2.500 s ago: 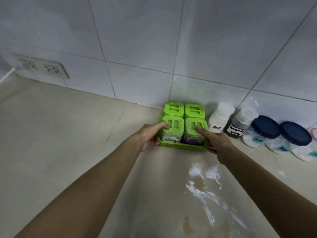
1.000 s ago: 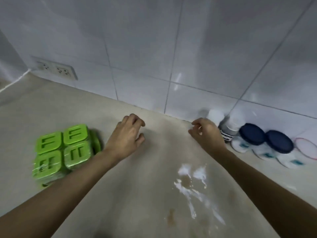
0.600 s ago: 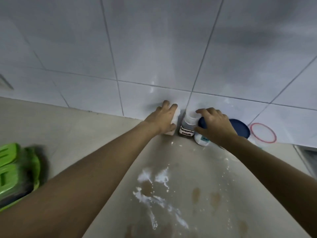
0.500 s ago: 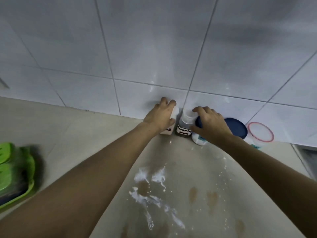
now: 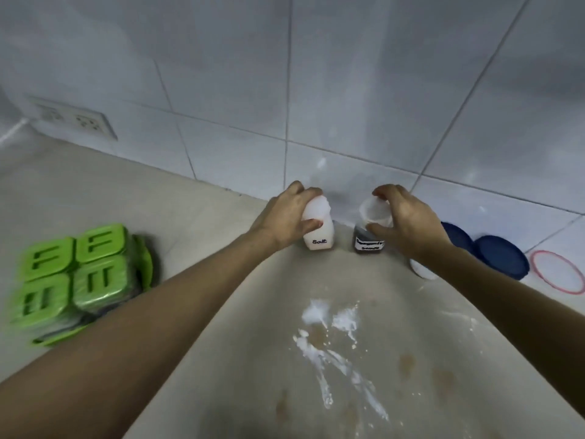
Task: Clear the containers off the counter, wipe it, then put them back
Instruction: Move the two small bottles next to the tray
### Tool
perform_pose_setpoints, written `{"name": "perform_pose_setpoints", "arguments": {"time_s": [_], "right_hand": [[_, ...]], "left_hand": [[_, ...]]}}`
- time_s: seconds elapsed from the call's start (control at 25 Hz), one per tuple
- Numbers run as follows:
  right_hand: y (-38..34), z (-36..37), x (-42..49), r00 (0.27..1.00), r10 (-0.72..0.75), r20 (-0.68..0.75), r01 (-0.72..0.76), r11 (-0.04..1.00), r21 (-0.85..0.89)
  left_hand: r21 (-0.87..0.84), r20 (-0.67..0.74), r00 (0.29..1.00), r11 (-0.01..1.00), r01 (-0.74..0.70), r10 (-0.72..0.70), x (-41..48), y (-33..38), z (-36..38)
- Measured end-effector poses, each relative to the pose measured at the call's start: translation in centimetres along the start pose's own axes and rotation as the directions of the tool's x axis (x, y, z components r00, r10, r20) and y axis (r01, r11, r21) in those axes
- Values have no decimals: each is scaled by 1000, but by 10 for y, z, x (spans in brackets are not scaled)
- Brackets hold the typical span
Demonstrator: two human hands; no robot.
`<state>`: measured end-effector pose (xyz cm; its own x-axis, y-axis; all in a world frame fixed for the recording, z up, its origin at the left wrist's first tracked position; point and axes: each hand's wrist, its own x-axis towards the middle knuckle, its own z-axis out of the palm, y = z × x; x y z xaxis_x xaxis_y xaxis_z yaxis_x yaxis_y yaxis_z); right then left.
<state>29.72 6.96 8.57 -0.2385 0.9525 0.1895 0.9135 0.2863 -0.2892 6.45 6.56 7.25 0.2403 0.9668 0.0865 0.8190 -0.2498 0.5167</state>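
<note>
Since half a second ago both bottles are sitting further out from the tiled wall [image 5: 364, 90], and the green container set [image 5: 76, 280] is showing whole again at left. Left hand [image 5: 286, 217] is gripping the white bottle [image 5: 319, 236], upright, labelled "Salt". Right hand [image 5: 408, 223] is gripping the dark bottle [image 5: 368, 240] by its cap, upright, label unreadable. Both are standing on the counter [image 5: 190, 217] near the white powder spill [image 5: 332, 337].

The left hand [image 5: 285, 218] grips the white salt bottle [image 5: 318, 231] by its top. The right hand [image 5: 406, 221] grips the dark sauce bottle [image 5: 369, 237]. White powder [image 5: 332, 343] is spilled on the counter [image 5: 190, 217].
</note>
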Motion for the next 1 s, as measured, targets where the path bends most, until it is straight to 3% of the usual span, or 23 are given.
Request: {"name": "perform_pose_setpoints", "arguments": {"time_s": [0.2,0.44,0.76,0.88,1.0], "right_hand": [[-101,43,17,998,-54,34,46,979,200],[-206,99,49,988,-145,46,129,959,254],[-260,137,64,969,-236,78,208,941,269],[-251,129,56,971,-200,131,153,941,301],[-209,111,32,979,-132,157,89,963,255]], "left_hand": [[138,-4,989,980,146,-147,-69,-92,-73],[181,-101,960,944,275,-261,-104,-166,-118],[207,-86,951,928,309,-297,-105,-201,-125],[250,-198,954,929,273,-227,-109,-194,-127],[222,-404,914,968,119,-20,-100,-168,-124]]}}
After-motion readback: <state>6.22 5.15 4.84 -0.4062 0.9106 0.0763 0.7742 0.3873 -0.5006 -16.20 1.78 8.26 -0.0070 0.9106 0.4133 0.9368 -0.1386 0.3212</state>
